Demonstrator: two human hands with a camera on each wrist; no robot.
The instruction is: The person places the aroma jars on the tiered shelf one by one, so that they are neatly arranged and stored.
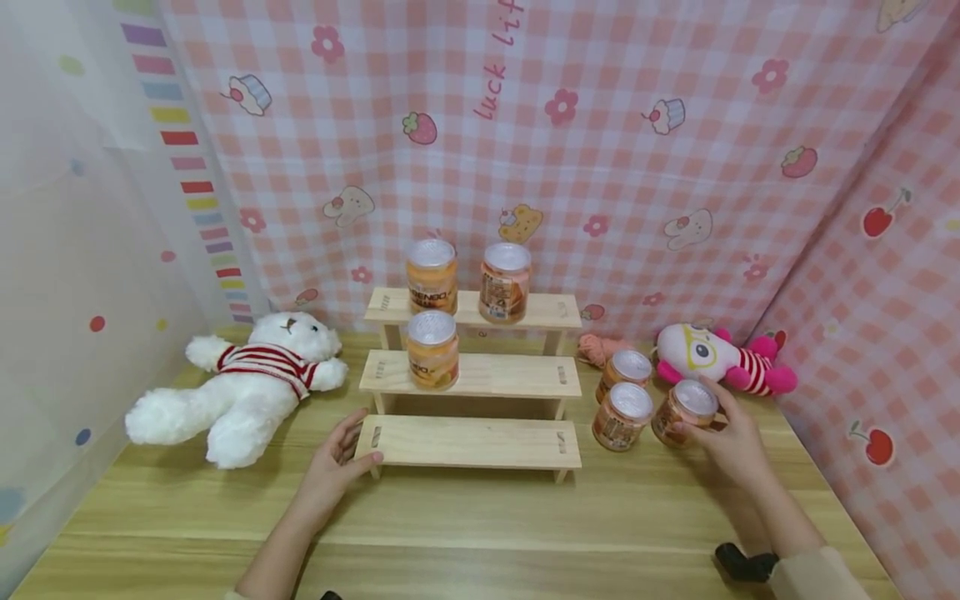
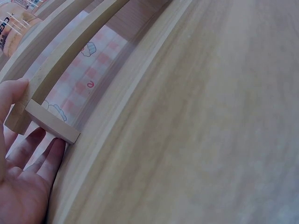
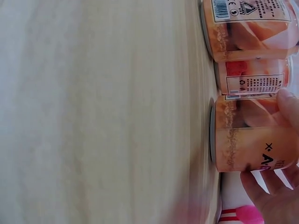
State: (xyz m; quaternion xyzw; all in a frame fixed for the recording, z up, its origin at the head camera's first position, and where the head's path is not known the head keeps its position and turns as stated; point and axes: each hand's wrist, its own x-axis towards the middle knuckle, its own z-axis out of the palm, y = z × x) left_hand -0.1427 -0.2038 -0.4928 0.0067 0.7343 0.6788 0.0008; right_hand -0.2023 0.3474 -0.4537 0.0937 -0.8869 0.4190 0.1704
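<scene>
A three-step wooden shelf [image 1: 472,440] stands mid-table. My left hand [image 1: 333,462] holds the left end of its lowest step; in the left wrist view the thumb lies on the board [image 2: 60,65] and the fingers sit by the leg [image 2: 52,121]. At the right, my right hand [image 1: 731,433] grips an orange can [image 1: 678,412] with a silver lid, thumb on one side and fingers on the other. That can [image 3: 252,135] stands on the table in the right wrist view. Two similar cans, a front one [image 1: 618,421] and a rear one [image 1: 621,371], are beside it.
Two cans, a left one [image 1: 432,279] and a right one [image 1: 505,287], stand on the top step; another can [image 1: 433,354] is on the middle step. A white teddy bear [image 1: 262,375] lies left, a pink-and-white plush toy [image 1: 712,354] right, near pink yarn [image 1: 600,348].
</scene>
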